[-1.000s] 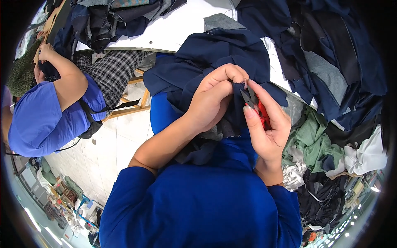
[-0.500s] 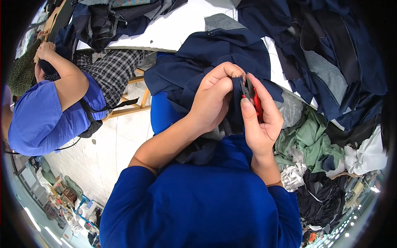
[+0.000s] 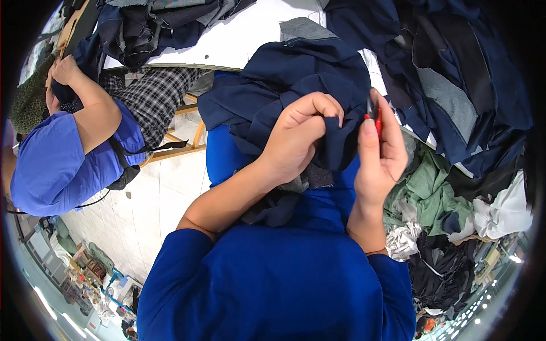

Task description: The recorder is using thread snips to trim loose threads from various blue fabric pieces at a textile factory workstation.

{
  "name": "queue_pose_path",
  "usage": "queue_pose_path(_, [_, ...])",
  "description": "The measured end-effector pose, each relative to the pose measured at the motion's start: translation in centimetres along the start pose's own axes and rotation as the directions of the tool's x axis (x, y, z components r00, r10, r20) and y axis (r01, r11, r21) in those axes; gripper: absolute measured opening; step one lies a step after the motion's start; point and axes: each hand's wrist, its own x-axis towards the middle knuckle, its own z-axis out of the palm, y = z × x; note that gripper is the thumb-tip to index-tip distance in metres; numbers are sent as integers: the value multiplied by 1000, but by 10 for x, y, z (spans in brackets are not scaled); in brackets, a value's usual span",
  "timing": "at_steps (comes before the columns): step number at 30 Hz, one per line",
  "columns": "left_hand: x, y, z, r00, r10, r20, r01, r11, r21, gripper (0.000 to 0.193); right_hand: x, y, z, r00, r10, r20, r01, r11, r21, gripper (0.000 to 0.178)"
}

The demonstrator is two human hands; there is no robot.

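1. Bunching in loose folds, the navy cloth [image 3: 284, 74] is lying in front of the person, spreading from the lap up to the edge of the white table [image 3: 239, 40].
2. Judging by the folds, it's looking light and soft, no stiffness, probably not slippery or fragile; the bulk is likely hanging as a mild drag on any pinched spot.
3. Best hold, I'm guessing: at the edge, thumb against forefinger, close to the spot being worked, leaving the rest resting on lap and table.
4. Left hand [image 3: 297, 133] is doing about that: closing, fingers curling in, thumb and forefinger pinching a bit of cloth with a flap hanging below.
5. Right hand [image 3: 381, 156] is half closing around red-handled snips [image 3: 379, 124], thumb on the near side, fingers wrapping the far side. It isn't touching the cloth pinched in the left.
6. Snips are pointing away from the body, sitting just right of that flap. Blades are blurring, so can't tell whether they're parting or meeting. Probably small, light, rigid; handles are the place for gripping, tips needing care.
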Motion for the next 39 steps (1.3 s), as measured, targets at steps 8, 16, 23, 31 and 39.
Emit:
queue_pose_path(8, [5,4,-1,999,-47,-4,47,997,-56,12,-1,-14,-12,934,-94,345,189,949,-253,37])
queue_pose_path(16, [4,4,-1,998,-55,7,56,995,-87,12,-1,-11,-11,923,-157,351,261,927,-271,38])
queue_pose_path(23, [6,3,-1,999,-38,10,39,996,-80,11,2,-12,-13,921,-153,359,270,914,-304,37])
queue_pose_path(31, [4,2,-1,998,-56,13,57,996,-66,11,-1,-11,-11,940,-106,325,206,933,-293,36])
queue_pose_path(39, [1,2,-1,994,-78,82,83,995,-58,16,2,15,-11,998,-51,35,57,980,-192,35])
